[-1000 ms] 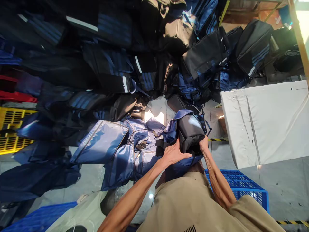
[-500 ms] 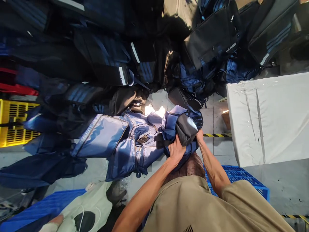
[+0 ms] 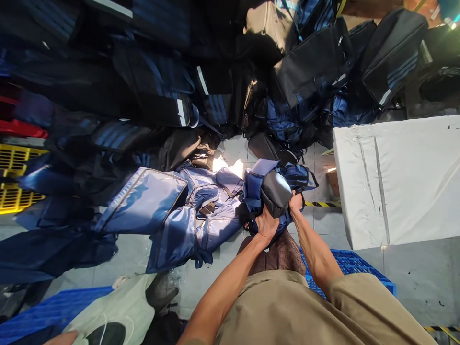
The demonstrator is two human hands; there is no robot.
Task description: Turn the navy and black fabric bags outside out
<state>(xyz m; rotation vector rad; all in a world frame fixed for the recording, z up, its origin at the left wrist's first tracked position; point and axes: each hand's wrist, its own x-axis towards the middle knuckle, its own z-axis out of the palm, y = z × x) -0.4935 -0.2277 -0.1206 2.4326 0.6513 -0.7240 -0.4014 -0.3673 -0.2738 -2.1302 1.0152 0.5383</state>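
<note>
A blue and black bag (image 3: pixel 276 191) is held in front of my body, its dark end facing up. My left hand (image 3: pixel 268 223) grips its near left edge, the fingers closed on the fabric. At its right side my right hand (image 3: pixel 295 202) is closed on the bag as well. Just left of it, a pile of shiny light-blue bags (image 3: pixel 179 230) lies on the floor. A black bag (image 3: pixel 268 146) rests beyond the held one.
Many dark bags (image 3: pixel 154 81) are heaped across the far side. A white wrapped block (image 3: pixel 398 182) stands at right. Blue pallets (image 3: pixel 359 268) lie near my right arm. A yellow crate (image 3: pixel 17 177) is far left. A person in pale clothing (image 3: pixel 118 302) is at lower left.
My view has shifted slightly to the right. The held bag has turned a little, showing more of its straps at the right, with both hands still on it.
</note>
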